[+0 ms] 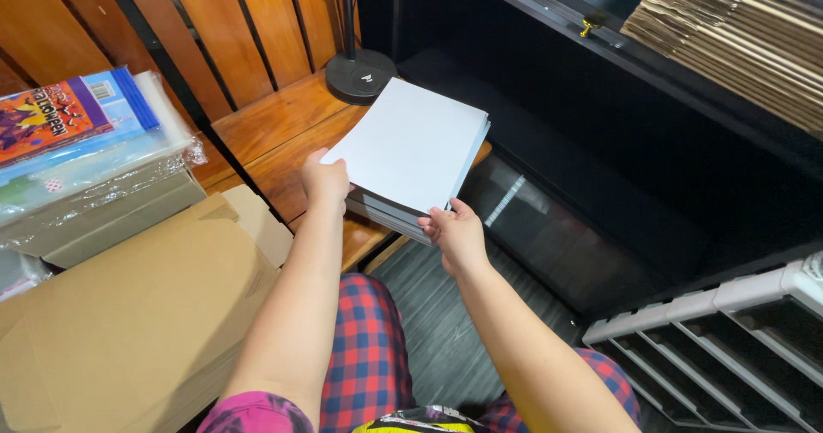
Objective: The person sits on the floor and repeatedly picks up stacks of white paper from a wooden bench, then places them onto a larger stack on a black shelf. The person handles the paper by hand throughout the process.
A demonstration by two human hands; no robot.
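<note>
White paper stack [410, 150] between left hand [326, 180] and right hand [456, 234], overhanging wooden bench [274, 124].

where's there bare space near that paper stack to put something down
Bare wood shows on the wooden table between the round black stand base and the white paper stack, held by the left hand and right hand. The dark shelf floor lies open. It is crowded left: cardboard box, wrapped books.
</note>
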